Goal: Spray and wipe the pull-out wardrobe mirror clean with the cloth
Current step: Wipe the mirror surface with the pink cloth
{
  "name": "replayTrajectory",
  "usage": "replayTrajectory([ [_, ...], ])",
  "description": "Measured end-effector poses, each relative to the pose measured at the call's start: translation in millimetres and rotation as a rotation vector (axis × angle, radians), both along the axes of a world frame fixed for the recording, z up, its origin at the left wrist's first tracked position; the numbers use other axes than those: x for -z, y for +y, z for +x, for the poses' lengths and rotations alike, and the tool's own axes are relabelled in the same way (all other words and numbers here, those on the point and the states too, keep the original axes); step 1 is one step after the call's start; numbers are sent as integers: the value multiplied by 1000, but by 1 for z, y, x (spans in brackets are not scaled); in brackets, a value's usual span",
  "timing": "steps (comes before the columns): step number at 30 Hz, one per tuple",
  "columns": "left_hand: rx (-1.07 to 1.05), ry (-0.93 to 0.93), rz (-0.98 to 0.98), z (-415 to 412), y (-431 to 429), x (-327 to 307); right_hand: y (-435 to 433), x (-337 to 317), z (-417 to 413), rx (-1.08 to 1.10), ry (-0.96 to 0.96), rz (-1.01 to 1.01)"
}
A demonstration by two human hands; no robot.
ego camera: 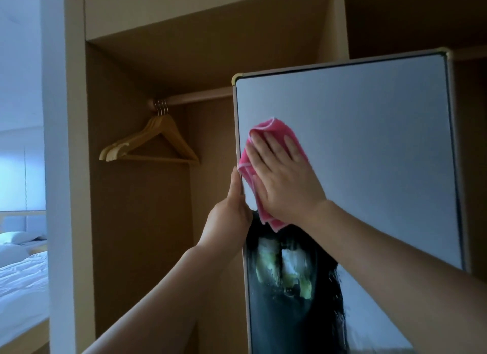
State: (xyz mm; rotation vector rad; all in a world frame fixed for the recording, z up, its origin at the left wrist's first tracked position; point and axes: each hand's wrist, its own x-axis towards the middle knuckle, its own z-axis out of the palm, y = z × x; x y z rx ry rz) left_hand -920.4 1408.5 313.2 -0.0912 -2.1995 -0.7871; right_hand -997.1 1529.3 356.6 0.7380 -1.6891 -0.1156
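Observation:
The pull-out mirror [369, 143], in a pale gold frame, fills the right half of the view. My right hand [284, 177] lies flat with straight fingers on a pink cloth [274, 127], pressing it against the glass near the mirror's left edge. My left hand [232, 211] grips the mirror's left frame edge just below the cloth, thumb pointing up along the frame. The lower glass reflects a dark, smeared shape. No spray bottle is in view.
The open wooden wardrobe [137, 195] stands behind and left of the mirror. Several wooden hangers [155, 143] hang on its rail [200, 96]. A bed with white linen [21, 274] shows at the far left past a wall panel.

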Motion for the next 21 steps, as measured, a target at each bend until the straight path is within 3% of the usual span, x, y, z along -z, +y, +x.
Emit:
replayTrajectory([
  [10,82,23,-6,7,-6,0,0,56,0,35,21,32],
  [21,95,35,-17,0,-9,3,2,36,-1,-18,29,84],
])
